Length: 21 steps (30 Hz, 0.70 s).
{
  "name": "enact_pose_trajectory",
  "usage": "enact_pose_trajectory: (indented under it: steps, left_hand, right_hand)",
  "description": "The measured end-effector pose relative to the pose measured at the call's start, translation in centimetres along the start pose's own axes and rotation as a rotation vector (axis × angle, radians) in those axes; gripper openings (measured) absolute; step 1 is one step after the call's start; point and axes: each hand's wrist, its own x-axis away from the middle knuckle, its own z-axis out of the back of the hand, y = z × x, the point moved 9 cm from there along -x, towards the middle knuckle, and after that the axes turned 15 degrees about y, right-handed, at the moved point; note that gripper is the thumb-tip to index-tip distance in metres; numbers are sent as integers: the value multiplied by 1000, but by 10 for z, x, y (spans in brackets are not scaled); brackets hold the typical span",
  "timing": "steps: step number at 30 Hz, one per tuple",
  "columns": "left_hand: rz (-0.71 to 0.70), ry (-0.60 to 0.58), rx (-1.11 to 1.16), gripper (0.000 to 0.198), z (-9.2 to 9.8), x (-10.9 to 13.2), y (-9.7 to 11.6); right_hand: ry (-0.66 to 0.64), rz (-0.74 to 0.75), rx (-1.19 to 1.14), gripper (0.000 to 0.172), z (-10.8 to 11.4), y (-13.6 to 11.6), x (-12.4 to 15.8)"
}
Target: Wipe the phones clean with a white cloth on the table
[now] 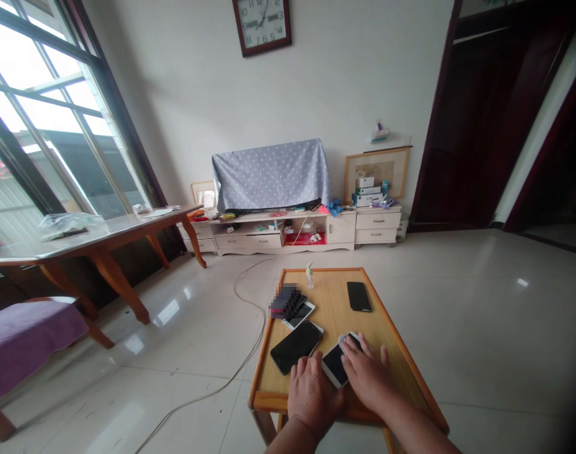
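A white-framed smartphone (334,364) with a dark screen lies at a slant near the front of the small wooden table (332,296). My left hand (311,392) is closed at the phone's lower left end, index finger and thumb against its edges. My right hand (367,372) rests over the screen, its fingers pressing a small pale wad (343,339), perhaps cloth or tissue, on the phone's upper part. Left of it lies a larger black smartphone (297,347). Beyond that, another white phone (301,315) sits partly under dark, blurred-out items (285,301).
A black phone (359,296) lies at the table's far right and a small spray bottle (310,276) at its far edge. A cable (240,369) runs across the floor on the left. A TV cabinet (341,228) lines the wall; a long table (127,230) stands by the window.
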Motion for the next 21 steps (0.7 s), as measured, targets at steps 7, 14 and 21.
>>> enact_pose_trajectory:
  steps: [7, 14, 21]
  left_hand:
    - [34, -16, 0, 60, 0, 2, -3]
    - [15, -11, 21, 74, 0, 1, -5]
    - [33, -23, 40, 60, -2, 2, -7]
  right_hand:
    - [-99, 201, -127, 48, -6, -40, 24]
    - [29, -31, 33, 51, 0, 11, -3]
    - [-69, 223, -122, 49, -12, -43, 22]
